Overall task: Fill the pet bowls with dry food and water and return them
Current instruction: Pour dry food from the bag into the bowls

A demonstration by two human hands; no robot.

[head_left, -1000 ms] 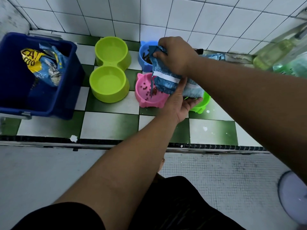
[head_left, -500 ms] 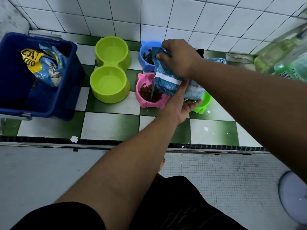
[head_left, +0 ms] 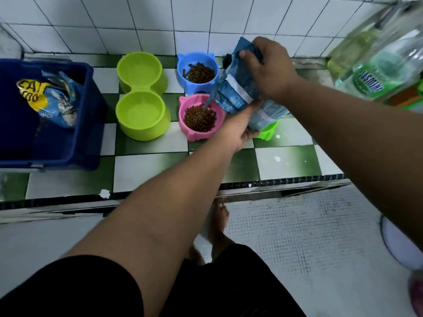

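Observation:
I hold a blue dry-food bag [head_left: 235, 97] above the tiled ledge. My right hand [head_left: 270, 69] grips its top edge, and my left hand [head_left: 238, 129] cups it from below. The bag's open corner points down into the pink bowl [head_left: 219, 113], which is full of brown kibble. Behind it the blue bowl [head_left: 183, 74] also holds kibble. To the left stands a lime double bowl [head_left: 142, 131] with both wells bare. A small green bowl [head_left: 266, 133] is mostly hidden under the bag.
A dark blue bin [head_left: 87, 124] at the left holds another cat food bag [head_left: 52, 101]. Clear green bottles [head_left: 375, 72] stand at the right. The ledge's front edge [head_left: 160, 193] drops to a mosaic floor where my bare foot [head_left: 219, 220] stands.
The pink bowl has filled with kibble. The bag has lifted and tipped back to the right, uncovering the blue bowl.

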